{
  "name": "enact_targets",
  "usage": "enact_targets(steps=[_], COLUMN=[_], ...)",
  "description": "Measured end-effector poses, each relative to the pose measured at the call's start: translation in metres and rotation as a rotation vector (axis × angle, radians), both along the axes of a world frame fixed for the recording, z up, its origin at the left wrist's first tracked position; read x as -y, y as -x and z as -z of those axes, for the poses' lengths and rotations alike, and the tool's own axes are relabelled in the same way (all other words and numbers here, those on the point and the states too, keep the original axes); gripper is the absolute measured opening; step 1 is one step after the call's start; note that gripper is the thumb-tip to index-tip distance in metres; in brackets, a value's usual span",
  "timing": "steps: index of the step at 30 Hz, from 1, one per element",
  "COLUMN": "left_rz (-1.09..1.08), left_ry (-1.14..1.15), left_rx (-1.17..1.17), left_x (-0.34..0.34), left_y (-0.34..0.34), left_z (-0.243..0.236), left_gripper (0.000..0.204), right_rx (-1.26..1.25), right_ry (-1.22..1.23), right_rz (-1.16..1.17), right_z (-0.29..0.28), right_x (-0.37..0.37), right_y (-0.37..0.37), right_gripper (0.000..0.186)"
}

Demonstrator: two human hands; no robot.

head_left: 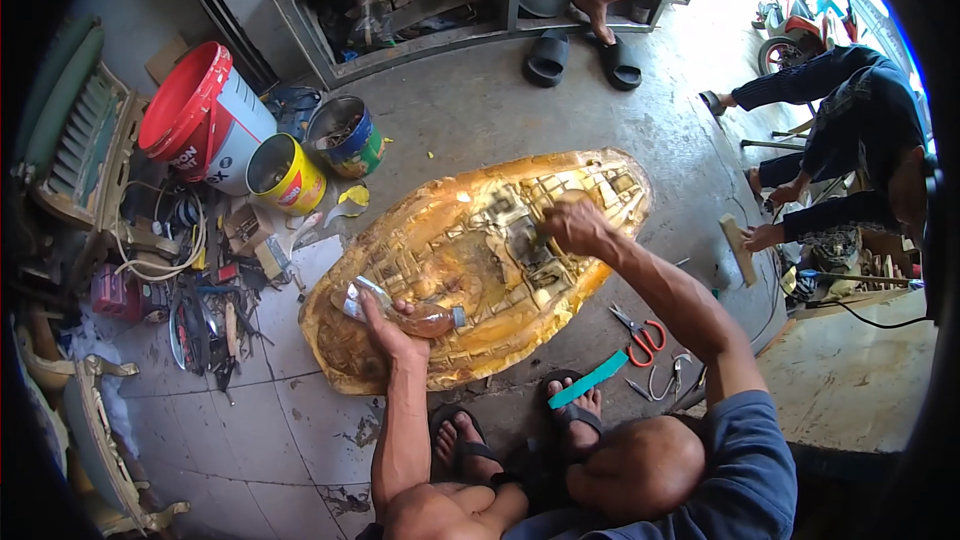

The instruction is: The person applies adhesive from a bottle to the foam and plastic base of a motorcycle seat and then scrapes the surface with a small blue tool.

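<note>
A long yellow-brown foam piece point(465, 185), shaped like a motorcycle seat, lies on the floor before me with a ridged grid pattern over its upper side. My left hand point(388, 332) is wrapped round a clear plastic bottle point(436, 321) with amber-brown contents, tipped on its side over the near left part of the foam. Over the right half of the foam is my right hand point(580, 227), its fingers closed; what they hold, if anything, is hidden. Beside that hand, a greyish patch point(528, 240) shows in the foam's middle.
Orange-handled scissors point(645, 338), a teal strip point(588, 380) and small pliers point(679, 368) lie near my feet. A red-and-white bucket point(215, 115), a yellow can point(287, 175) and a blue can point(345, 135) stand at left. Another person point(860, 130) works at right; black sandals point(547, 60) lie beyond the foam.
</note>
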State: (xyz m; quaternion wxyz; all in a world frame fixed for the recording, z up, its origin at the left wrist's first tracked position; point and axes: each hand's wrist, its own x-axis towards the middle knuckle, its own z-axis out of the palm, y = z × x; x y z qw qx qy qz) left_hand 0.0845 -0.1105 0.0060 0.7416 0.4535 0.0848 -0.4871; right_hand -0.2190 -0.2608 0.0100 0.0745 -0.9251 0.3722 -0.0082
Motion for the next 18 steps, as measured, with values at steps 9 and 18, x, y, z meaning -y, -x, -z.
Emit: enact_targets(steps=[9, 18], left_rz=[0.030, 0.069], left_ry=[0.031, 0.048], left_rx=[0.044, 0.076], left_x=[0.006, -0.004], left_y=[0.009, -0.001], left_z=[0.007, 0.002], left_gripper=[0.033, 0.039], right_rx=[0.277, 0.473], right_ry=[0.313, 0.195], right_rz=[0.407, 0.814], right_z=[-0.028, 0.008], right_x=[-0.014, 0.021], right_y=[0.059, 0.062], right_gripper=[0.010, 0.020])
